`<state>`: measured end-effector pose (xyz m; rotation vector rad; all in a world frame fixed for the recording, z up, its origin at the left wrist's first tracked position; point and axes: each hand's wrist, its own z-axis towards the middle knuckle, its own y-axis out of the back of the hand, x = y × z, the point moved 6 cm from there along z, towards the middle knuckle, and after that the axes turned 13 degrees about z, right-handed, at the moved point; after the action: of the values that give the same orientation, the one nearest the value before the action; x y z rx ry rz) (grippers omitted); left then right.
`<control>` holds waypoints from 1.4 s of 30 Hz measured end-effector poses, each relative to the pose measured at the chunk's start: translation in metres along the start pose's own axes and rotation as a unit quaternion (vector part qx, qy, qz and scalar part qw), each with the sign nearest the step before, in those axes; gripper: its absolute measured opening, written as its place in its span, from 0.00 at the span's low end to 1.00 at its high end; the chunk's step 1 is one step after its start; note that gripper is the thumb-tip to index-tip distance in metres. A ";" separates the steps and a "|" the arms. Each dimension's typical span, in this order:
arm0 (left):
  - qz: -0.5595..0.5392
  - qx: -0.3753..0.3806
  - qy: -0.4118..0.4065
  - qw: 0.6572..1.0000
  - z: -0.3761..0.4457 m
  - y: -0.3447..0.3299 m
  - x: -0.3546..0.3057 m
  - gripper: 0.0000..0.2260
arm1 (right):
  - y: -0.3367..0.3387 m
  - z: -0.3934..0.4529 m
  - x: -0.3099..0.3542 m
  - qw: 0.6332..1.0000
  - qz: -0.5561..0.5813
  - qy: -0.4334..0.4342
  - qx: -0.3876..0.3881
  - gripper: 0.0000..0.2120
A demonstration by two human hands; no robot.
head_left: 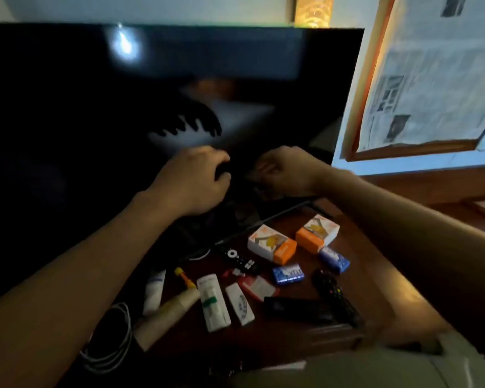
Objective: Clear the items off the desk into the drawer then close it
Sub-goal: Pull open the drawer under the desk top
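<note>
Both hands are raised in front of the dark TV screen (pixel 95 107), above the back of the wooden desk (pixel 291 337). My left hand (pixel 193 180) is curled, fingers bent onto something dark that I cannot make out. My right hand (pixel 283 172) is closed beside it, pinching a small dark thing. Below them on the desk lie two orange-and-white boxes (pixel 272 243) (pixel 317 233), two blue packets (pixel 288 274) (pixel 334 259), two black remotes (pixel 238 259) (pixel 336 296), white tubes (pixel 213 302) (pixel 240 303) and a beige tube (pixel 168 312). No drawer is visible.
A coiled white cable (pixel 109 343) lies at the desk's left front. A flat black device (pixel 297 308) and a red-edged card (pixel 259 288) sit near the middle. A wood-framed panel covered with newspaper (pixel 431 79) stands at the right.
</note>
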<state>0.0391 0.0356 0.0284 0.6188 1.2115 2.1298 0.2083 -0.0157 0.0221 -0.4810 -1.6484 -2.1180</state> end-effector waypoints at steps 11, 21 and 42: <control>-0.130 0.264 0.010 0.956 -0.213 -0.192 -0.083 0.17 | -0.212 -0.137 -0.079 0.967 0.080 -0.169 0.173 0.15; -0.101 0.389 0.082 0.912 -0.320 -0.293 -0.107 0.23 | -0.274 -0.172 -0.104 0.976 0.007 -0.078 0.203 0.16; 0.032 0.345 0.157 0.925 -0.353 -0.353 -0.125 0.22 | -0.309 -0.206 -0.122 0.978 -0.013 -0.031 0.207 0.31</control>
<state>-0.0061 -0.1201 -0.4601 0.6163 2.1855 1.8651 0.1487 -0.1358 -0.3451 -0.3958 -2.0701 -1.7200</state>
